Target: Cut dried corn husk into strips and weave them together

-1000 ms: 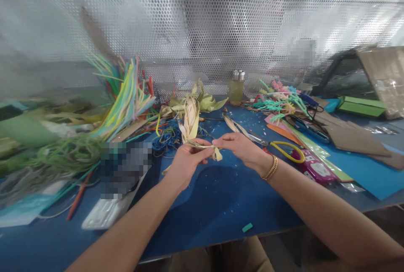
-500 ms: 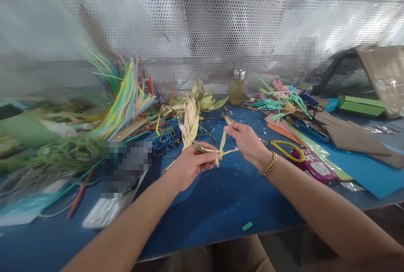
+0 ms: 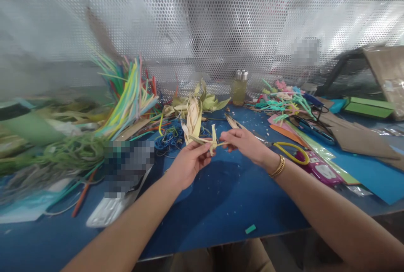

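My left hand (image 3: 193, 160) pinches a folded, woven piece of dried corn husk (image 3: 213, 142) over the middle of the blue table. A narrow strip reaches from that piece to the right, and my right hand (image 3: 238, 140) grips its end between thumb and fingers. One short strip end stands up from the fold. Just behind my left hand lies a pale bundle of corn husks (image 3: 193, 116), with greener husks (image 3: 213, 102) farther back. Beside my right wrist are scissors with yellow handles (image 3: 290, 150), their blades partly hidden by the hand.
Colourful strips (image 3: 128, 95) and green string (image 3: 75, 152) crowd the left. Blue string (image 3: 168, 139) lies behind my left hand. A bottle (image 3: 240, 86) stands at the perforated metal screen (image 3: 214, 23). Coloured paper (image 3: 362, 175), cardboard (image 3: 350, 135) and pipe-cleaner shapes (image 3: 284, 101) lie right.
My right hand has let the upright husk strip go and now holds the strip pointing right. It has come slightly lower, closer to my left hand, which keeps its hold.
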`<state>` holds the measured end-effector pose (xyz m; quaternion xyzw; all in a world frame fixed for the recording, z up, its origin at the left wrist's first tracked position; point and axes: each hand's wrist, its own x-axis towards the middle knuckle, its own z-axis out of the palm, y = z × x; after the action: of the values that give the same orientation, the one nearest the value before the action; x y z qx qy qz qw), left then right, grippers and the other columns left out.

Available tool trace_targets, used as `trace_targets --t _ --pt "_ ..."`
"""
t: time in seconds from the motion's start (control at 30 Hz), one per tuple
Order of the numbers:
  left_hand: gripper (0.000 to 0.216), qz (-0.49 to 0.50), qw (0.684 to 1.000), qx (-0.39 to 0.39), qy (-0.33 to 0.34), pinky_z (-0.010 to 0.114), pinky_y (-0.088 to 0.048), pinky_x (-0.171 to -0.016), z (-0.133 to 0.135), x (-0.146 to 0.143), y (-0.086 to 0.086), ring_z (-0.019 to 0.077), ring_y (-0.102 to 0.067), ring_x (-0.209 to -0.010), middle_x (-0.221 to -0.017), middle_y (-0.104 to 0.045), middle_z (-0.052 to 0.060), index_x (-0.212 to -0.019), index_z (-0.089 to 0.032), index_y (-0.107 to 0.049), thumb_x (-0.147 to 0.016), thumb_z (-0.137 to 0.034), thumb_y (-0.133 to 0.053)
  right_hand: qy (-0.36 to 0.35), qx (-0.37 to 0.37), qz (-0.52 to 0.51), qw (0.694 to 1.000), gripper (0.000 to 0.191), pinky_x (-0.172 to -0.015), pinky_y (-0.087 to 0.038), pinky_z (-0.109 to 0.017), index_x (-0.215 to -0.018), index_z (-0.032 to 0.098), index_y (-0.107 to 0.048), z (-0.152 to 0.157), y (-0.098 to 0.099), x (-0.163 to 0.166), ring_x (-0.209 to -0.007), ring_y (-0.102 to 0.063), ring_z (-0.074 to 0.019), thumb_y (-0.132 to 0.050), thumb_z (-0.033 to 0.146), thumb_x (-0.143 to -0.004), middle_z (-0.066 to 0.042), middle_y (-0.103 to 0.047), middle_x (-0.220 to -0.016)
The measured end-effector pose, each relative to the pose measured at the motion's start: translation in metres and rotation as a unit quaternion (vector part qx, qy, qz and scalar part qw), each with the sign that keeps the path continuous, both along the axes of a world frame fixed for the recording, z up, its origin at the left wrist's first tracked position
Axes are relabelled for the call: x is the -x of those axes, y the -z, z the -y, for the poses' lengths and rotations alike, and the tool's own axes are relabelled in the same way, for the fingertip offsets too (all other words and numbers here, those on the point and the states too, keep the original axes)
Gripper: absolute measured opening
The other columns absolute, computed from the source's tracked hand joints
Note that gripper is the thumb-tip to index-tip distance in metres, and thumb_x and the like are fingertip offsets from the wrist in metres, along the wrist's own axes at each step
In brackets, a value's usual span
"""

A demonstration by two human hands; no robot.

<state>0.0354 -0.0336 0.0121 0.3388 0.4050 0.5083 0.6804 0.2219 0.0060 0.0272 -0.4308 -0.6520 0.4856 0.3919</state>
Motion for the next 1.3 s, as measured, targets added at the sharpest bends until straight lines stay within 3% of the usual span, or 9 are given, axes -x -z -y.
trace_targets --t 0.13,0.43,0.63,0.83,0.97,1.17,1.3 --pt "0.029 0.012 1.0 0.009 0.0 0.017 -0.049 -0.056 0.001 -0.002 -0.001 0.0112 -0.066 -0.071 -0.076 -0.068 0.002 -0.092 -0.018 -0.067 -0.069 -0.029 -0.081 -0.005 -0.066 0.039 0.997 0.018 -0.056 -0.046 -0.024 -0.075 0.018 -0.063 0.006 0.005 0.006 -0.055 -0.056 -0.0099 -0.067 0.036 -0.079 0.001 -0.064 -0.065" --pt "0.031 -0.13 0.989 -0.058 -0.035 0.018 -0.037 -0.047 0.002 -0.002 -0.005 0.0087 -0.057 -0.056 -0.062 -0.064 -0.002 -0.075 -0.016 -0.06 -0.06 -0.027 -0.085 0.017 -0.079 -0.013 0.997 0.013 -0.055 -0.046 -0.024 -0.079 0.019 -0.061 0.016 0.007 0.016 -0.058 -0.055 -0.0102 -0.066 0.031 -0.078 0.002 -0.062 -0.066" --pt "0.03 -0.151 0.986 -0.057 -0.038 0.018 -0.035 -0.045 -0.001 0.007 -0.006 0.0073 -0.054 -0.053 -0.063 -0.063 -0.001 -0.074 -0.015 -0.061 -0.059 -0.027 -0.085 0.049 -0.081 -0.006 0.995 0.015 -0.054 -0.044 -0.024 -0.077 0.019 -0.061 0.009 0.002 0.011 -0.054 -0.053 -0.0091 -0.067 0.032 -0.078 0.002 -0.062 -0.064" --pt "0.026 -0.155 0.986 -0.04 0.037 0.018 -0.036 -0.049 -0.002 0.01 -0.004 0.0074 -0.056 -0.059 -0.072 -0.068 0.003 -0.078 -0.014 -0.068 -0.062 -0.027 -0.084 0.005 -0.061 0.034 0.998 0.024 -0.061 -0.042 -0.026 -0.077 0.018 -0.065 0.001 0.009 0.006 -0.063 -0.053 -0.0112 -0.064 0.041 -0.08 0.0 -0.063 -0.069" --pt "0.024 -0.198 0.976 -0.041 0.084 0.02 -0.035 -0.049 0.0 0.006 -0.001 0.008 -0.053 -0.055 -0.065 -0.066 0.002 -0.077 -0.015 -0.067 -0.063 -0.025 -0.084 -0.036 -0.013 0.001 0.999 0.028 -0.065 -0.041 -0.026 -0.073 0.018 -0.066 0.006 0.013 0.012 -0.066 -0.053 -0.0117 -0.066 0.046 -0.077 0.001 -0.062 -0.07" --pt "0.025 -0.09 0.995 -0.042 0.03 0.018 -0.04 -0.055 -0.001 0.003 -0.001 0.0087 -0.06 -0.067 -0.072 -0.061 -0.002 -0.082 -0.018 -0.063 -0.071 -0.033 -0.079 0.05 0.008 -0.107 0.993 0.025 -0.06 -0.036 -0.025 -0.066 0.018 -0.059 0.009 0.017 0.021 -0.06 -0.043 -0.0092 -0.071 0.039 -0.071 0.005 -0.051 -0.062" --pt "0.026 -0.075 0.996 -0.054 0.013 0.017 -0.037 -0.053 -0.001 0.0 0.001 0.0071 -0.058 -0.063 -0.068 -0.057 -0.004 -0.08 -0.017 -0.061 -0.069 -0.032 -0.08 0.045 0.015 -0.125 0.991 0.026 -0.058 -0.032 -0.026 -0.066 0.018 -0.057 0.011 0.02 0.024 -0.06 -0.038 -0.0096 -0.07 0.039 -0.073 0.005 -0.047 -0.062"
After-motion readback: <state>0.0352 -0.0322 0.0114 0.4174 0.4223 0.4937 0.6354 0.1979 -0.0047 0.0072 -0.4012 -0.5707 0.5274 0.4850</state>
